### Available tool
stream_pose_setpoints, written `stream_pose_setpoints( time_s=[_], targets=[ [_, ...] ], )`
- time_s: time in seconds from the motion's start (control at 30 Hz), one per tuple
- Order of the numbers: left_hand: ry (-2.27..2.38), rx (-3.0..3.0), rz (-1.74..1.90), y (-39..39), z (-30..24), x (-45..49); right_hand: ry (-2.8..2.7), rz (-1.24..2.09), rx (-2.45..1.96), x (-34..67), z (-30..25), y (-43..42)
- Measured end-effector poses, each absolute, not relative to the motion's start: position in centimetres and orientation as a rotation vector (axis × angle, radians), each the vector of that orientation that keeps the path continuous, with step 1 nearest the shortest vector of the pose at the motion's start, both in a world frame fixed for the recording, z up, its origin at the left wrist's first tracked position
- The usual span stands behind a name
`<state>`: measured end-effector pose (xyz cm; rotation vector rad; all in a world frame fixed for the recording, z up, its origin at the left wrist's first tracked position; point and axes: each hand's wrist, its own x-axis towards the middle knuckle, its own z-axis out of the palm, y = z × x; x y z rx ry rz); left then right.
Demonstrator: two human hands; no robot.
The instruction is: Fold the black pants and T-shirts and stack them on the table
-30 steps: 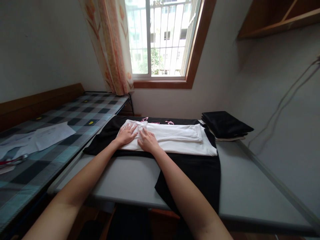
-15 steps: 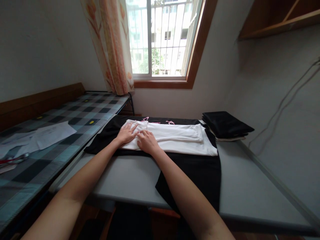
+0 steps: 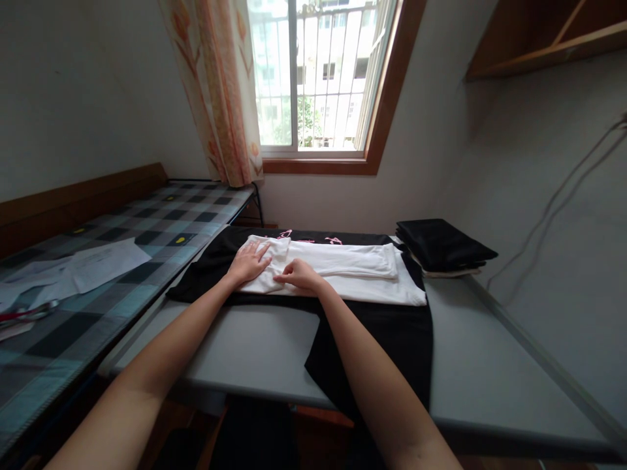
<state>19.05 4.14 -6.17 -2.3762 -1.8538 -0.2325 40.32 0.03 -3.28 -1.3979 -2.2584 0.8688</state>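
Observation:
A folded white garment (image 3: 343, 261) lies lengthwise on a spread black garment (image 3: 386, 346) that has pink lettering along its far side. My left hand (image 3: 249, 262) rests flat on the white garment's left part, fingers spread. Just to its right, my right hand (image 3: 300, 274) is closed in a pinch at the edge of the folded-over white layer, and a bit of the cloth seems to be between its fingertips. The black garment's near right part reaches the front edge of the grey table (image 3: 255, 352).
A stack of folded black cloth (image 3: 443, 245) sits at the table's back right, by the wall. To the left is a bed with a checked mattress (image 3: 127, 287), holding papers (image 3: 98, 267). A window (image 3: 326, 78) and a flowered curtain (image 3: 220, 91) are behind.
My right hand has shifted slightly to the right, and its fingers have gone from lying on the white garment to a pinch. My left hand has stayed in place.

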Motion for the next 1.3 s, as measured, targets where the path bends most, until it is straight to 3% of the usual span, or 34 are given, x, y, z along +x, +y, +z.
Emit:
stream_pose_setpoints(
  time_s=[0.17, 0.47, 0.63, 0.73, 1.13, 1.3],
  targets=[
    [-1.875, -2.364, -0.243, 4.0, -6.1, 19.1, -2.247, 1.183, -1.103, 40.5, -2.9, 0.3],
    [-1.859, -2.361, -0.241, 4.0, -6.2, 19.1, -2.432, 1.131, -1.246, 40.7, -1.3, -0.7],
    [-1.85, -2.359, -0.249, 4.1, -6.3, 19.0, -2.264, 0.765, -1.383, 40.3, -1.1, -0.9],
    [-1.855, -2.363, -0.232, 4.0, -6.2, 19.1, -2.177, 0.548, -1.235, 39.4, -1.6, -1.2],
    [-1.988, -2.347, -0.205, 4.1, -5.3, 20.8, -2.41, 0.885, -1.107, 39.4, -2.1, -1.6],
    [-1.865, -2.502, -0.311, 4.5, -5.5, 24.3, -1.829, 0.417, -1.609, 41.6, -2.1, 0.1]
  ],
)
